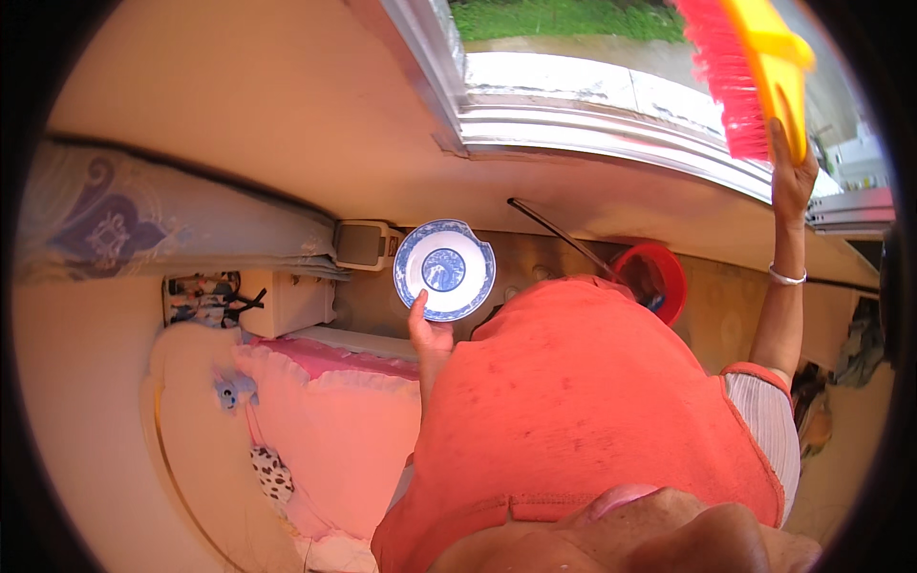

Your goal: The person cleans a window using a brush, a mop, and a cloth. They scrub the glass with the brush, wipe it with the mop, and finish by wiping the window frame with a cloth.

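My left hand (431, 331) holds a blue-and-white patterned dish (458, 286) by its near rim, with the thumb on top and the fingers hidden beneath. The dish has a notch in its far right rim and nothing shows in it. At the upper right, my right hand (794, 168) is raised at the window and closed on the yellow plastic body of a brush (781, 79) with red bristles. The bristles face left, over the metal window track (587, 129). The brush's far end is cut off by the picture's edge.
A red bucket (677, 286) stands on the floor below the window, a thin dark pole (551, 225) leaning by it. A curtain (179, 215), a small bin (362, 245), a white cabinet (286, 304) and a bed with pink bedding (351, 437) are at left.
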{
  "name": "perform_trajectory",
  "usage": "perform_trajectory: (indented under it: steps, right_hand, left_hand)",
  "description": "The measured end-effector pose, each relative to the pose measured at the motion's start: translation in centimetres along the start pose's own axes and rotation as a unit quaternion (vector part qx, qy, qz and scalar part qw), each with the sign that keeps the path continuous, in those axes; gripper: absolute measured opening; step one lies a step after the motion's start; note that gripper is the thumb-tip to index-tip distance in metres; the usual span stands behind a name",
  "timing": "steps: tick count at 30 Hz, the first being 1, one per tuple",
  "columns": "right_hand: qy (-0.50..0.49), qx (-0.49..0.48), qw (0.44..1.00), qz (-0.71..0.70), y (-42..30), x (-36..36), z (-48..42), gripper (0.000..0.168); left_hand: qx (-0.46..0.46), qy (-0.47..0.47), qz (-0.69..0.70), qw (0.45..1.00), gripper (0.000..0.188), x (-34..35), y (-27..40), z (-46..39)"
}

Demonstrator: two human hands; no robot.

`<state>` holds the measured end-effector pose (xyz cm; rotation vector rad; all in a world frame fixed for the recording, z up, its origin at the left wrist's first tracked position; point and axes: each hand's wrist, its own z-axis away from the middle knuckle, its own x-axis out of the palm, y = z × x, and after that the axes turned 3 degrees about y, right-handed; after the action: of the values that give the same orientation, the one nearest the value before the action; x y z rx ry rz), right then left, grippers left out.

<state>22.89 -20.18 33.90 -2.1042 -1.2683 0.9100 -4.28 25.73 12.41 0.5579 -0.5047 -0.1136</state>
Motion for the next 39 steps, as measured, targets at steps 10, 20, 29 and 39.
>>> perform_trajectory:
  steps: [10, 20, 29, 39]
  right_hand:
    - [-0.069, 0.225, 0.971, 0.047, -2.2, -17.8, 2.9, 0.031]
    - [-0.312, 0.252, 0.907, 0.126, -0.3, -3.9, -1.4, 0.036]
    - [-0.245, 0.114, 0.912, -0.31, -8.0, 11.1, 1.3, 0.028]
    - [-0.037, 0.132, 0.916, -0.377, -7.7, -2.5, 14.3, 0.027]
  left_hand:
    - [-0.08, -0.053, -0.057, 0.994, 0.052, -1.3, 0.8, -2.3]
    - [-0.063, -0.084, -0.062, 0.993, 0.052, -2.0, 0.4, -1.7]
    - [-0.079, -0.103, -0.104, 0.986, 0.054, -1.5, 0.9, -1.3]
    - [-0.191, -0.173, -0.141, 0.956, 0.051, -3.2, -1.2, -4.2]
